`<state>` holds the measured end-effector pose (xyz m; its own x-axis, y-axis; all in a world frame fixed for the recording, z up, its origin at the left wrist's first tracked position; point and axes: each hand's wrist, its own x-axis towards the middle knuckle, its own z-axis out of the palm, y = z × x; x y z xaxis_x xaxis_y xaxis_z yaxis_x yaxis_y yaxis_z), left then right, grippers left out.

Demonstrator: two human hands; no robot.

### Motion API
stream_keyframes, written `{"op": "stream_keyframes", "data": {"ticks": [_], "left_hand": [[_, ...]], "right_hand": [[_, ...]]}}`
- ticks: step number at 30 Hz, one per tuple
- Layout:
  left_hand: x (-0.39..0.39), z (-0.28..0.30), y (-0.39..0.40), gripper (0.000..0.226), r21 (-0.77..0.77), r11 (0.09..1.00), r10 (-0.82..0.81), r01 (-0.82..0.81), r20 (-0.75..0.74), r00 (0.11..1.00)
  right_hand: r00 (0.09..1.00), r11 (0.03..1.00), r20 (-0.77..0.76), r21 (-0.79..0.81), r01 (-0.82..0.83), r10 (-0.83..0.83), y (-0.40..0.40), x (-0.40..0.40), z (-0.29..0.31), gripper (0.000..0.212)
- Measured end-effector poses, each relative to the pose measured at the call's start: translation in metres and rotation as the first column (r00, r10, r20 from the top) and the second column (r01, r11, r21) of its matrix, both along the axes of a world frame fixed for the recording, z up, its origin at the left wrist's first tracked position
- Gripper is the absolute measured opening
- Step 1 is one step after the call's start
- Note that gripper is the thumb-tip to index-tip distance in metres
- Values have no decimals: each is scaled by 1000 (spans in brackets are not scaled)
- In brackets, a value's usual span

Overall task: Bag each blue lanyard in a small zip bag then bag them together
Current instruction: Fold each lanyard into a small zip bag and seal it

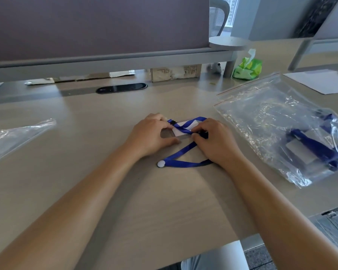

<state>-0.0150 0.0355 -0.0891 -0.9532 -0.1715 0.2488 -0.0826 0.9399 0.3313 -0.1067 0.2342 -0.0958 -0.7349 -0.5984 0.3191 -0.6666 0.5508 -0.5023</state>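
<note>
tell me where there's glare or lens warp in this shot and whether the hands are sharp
Head view: glare streaks the large zip bag on the right and the small bag at left; wide-angle warp bends the partition rail and the desk edges; left hand, right hand and blue lanyard are fairly sharp; the background is soft.

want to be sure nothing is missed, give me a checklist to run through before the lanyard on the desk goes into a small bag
1. Both hands on the lanyard: ok. Left hand and right hand grip the blue lanyard at its white card.
2. Strap folded compactly: not ok. A loop with a white round tab trails toward the desk's near edge.
3. Small zip bag within reach: ok. A clear bag lies at the left.
4. That bag's mouth open: cannot tell.
5. Large zip bag ready: ok. It lies at the right with bagged blue lanyards inside.
6. Desk space to work: ok.
</note>
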Motion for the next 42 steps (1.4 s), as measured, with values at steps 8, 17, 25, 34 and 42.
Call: {"op": "stream_keyframes", "data": {"ticks": [8, 17, 25, 34, 42], "left_hand": [[-3, 3, -1, 37, -3, 1000, -18, 18, -16, 1000], [2, 13, 4, 39, -116, 990, -80, 84, 42, 996], [7, 12, 4, 28, -341, 919, -205, 198, 18, 979], [23, 12, -15, 22, -172, 981, -130, 84, -272, 954], [28, 10, -12, 15, -229, 968, -175, 99, -342, 923]], "right_hand": [[1000, 999, 19, -32, 21, -20, -1, 1, 0, 12], [999, 995, 22, -84, 46, -44, -1, 4, 3, 6], [1000, 998, 6, -56, 11, -11, 0, 4, 3, 5], [998, 976, -13, -206, -65, 63, -1, 8, 9, 17], [997, 968, 44, -245, -54, 66, 0, 10, 8, 22]]}}
